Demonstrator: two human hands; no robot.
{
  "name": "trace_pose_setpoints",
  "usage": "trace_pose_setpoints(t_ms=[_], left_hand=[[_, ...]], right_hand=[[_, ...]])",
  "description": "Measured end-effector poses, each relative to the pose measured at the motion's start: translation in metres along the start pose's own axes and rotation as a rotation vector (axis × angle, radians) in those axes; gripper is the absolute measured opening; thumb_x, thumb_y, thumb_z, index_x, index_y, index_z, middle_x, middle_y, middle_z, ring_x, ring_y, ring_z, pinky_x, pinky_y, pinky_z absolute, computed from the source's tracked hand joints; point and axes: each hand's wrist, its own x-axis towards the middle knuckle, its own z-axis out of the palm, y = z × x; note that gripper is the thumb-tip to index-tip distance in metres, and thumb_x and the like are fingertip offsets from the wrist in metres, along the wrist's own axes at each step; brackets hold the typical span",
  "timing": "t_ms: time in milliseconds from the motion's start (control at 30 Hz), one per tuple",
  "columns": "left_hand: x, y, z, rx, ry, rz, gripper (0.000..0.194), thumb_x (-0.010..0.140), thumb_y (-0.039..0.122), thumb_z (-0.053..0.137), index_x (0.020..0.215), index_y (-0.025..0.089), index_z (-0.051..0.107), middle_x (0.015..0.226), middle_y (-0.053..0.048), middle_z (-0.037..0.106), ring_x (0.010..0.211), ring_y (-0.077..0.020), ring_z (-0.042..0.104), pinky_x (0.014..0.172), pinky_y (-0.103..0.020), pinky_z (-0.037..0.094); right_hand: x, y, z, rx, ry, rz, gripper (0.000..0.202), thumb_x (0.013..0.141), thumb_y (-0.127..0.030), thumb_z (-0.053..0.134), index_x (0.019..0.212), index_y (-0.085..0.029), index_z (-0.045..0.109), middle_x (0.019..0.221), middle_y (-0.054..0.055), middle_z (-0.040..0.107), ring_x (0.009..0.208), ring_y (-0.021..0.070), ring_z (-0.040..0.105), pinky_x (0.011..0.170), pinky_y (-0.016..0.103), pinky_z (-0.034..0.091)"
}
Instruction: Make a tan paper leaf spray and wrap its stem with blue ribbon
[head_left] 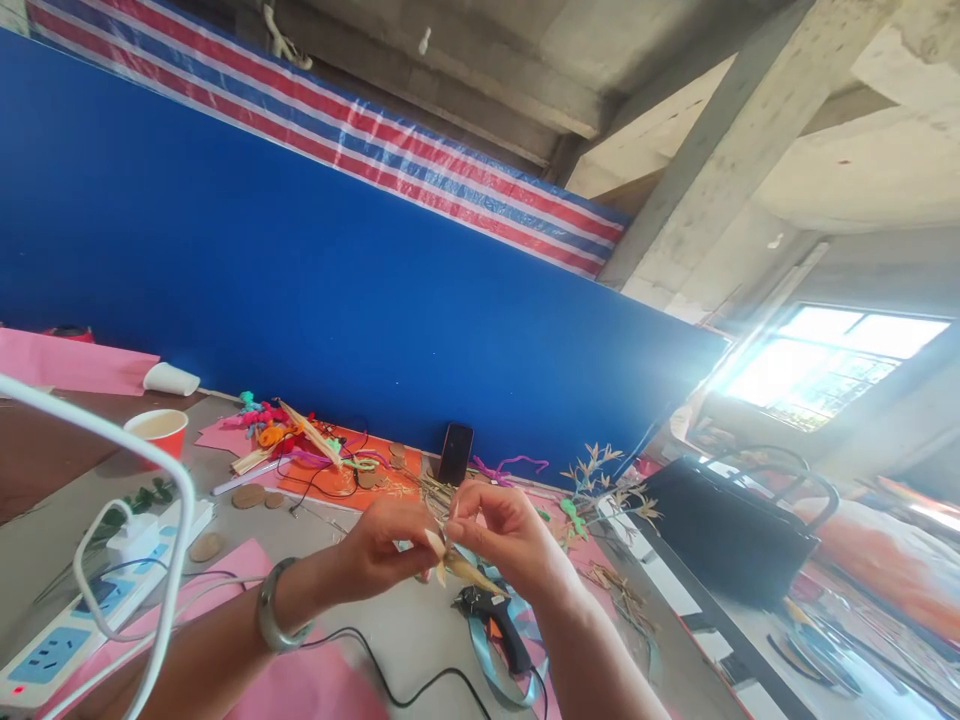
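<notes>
Both hands meet above the table, their fingers pinching a small piece of pale dried husk or leaf (466,572) with pointed, petal-like tips. My left hand (386,540), with a bangle on the wrist, closes on its left side. From the right, my right hand (501,530) grips the top between thumb and fingertips. Exactly where each fingertip presses is partly hidden. Just below the hands lies a black hot glue gun (499,622), its cord running off, with a light blue ribbon (480,660) looped around it.
A power strip (105,600) with white cables stands at left, near a red paper cup (157,435). Colourful pipe cleaners (274,425) and a phone (455,455) lie along the blue partition (315,290). Dried twigs (600,480) and a black bag (731,525) are at right.
</notes>
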Motion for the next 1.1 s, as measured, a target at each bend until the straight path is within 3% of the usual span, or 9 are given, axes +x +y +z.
trace_pose_setpoints(t_ms=[167,400,567,733,867,1100], left_hand=[[-0.001,0.002,0.0,-0.027,0.0,-0.071,0.019,0.087,0.019,0.062,0.068,0.015,0.062,0.06,-0.003,0.064,0.056,-0.0118,0.059,0.056,-0.022,0.045],[0.0,0.0,-0.004,-0.14,0.097,-0.163,0.02,0.088,0.017,0.06,0.068,0.015,0.062,0.062,-0.003,0.064,0.06,-0.0123,0.059,0.061,-0.024,0.046],[0.0,-0.001,-0.004,-0.13,0.204,-0.136,0.014,0.087,0.013,0.06,0.074,0.017,0.062,0.063,-0.002,0.065,0.061,-0.0128,0.06,0.061,-0.025,0.047],[-0.001,-0.004,-0.003,-0.067,0.284,-0.073,0.01,0.085,0.01,0.061,0.079,0.018,0.062,0.069,-0.003,0.067,0.064,-0.0132,0.062,0.063,-0.025,0.049],[-0.005,-0.009,0.0,-0.028,0.314,-0.053,0.009,0.085,0.01,0.061,0.082,0.018,0.062,0.074,-0.003,0.068,0.069,-0.0141,0.064,0.067,-0.026,0.051],[0.001,-0.008,0.003,-0.165,0.335,-0.328,0.014,0.082,0.021,0.068,0.071,0.016,0.061,0.065,0.0,0.061,0.056,-0.0107,0.06,0.053,-0.021,0.049]], right_hand=[[0.004,-0.002,0.004,0.031,0.006,-0.01,0.034,0.075,-0.046,0.076,0.062,-0.018,0.063,0.067,-0.001,0.061,0.064,0.013,0.053,0.064,0.027,0.041],[-0.004,0.023,0.001,0.101,0.299,0.0,0.04,0.088,-0.056,0.055,0.091,-0.021,0.075,0.076,0.004,0.069,0.079,0.0197,0.062,0.076,0.032,0.045],[-0.014,0.041,0.01,0.09,0.416,0.015,0.032,0.087,-0.049,0.058,0.09,-0.02,0.071,0.077,0.004,0.068,0.074,0.0196,0.061,0.069,0.031,0.045],[-0.024,0.048,0.029,-0.055,0.438,-0.202,0.009,0.081,-0.029,0.066,0.086,-0.021,0.063,0.082,0.003,0.065,0.078,0.0196,0.06,0.072,0.032,0.046],[-0.026,0.052,0.044,-0.221,0.51,-0.357,0.013,0.076,-0.02,0.069,0.084,-0.022,0.058,0.081,0.002,0.062,0.078,0.0199,0.058,0.075,0.036,0.046],[-0.021,0.049,0.05,-0.373,0.639,-0.475,0.013,0.082,-0.017,0.067,0.087,-0.021,0.056,0.078,0.001,0.062,0.074,0.0183,0.059,0.072,0.035,0.044]])
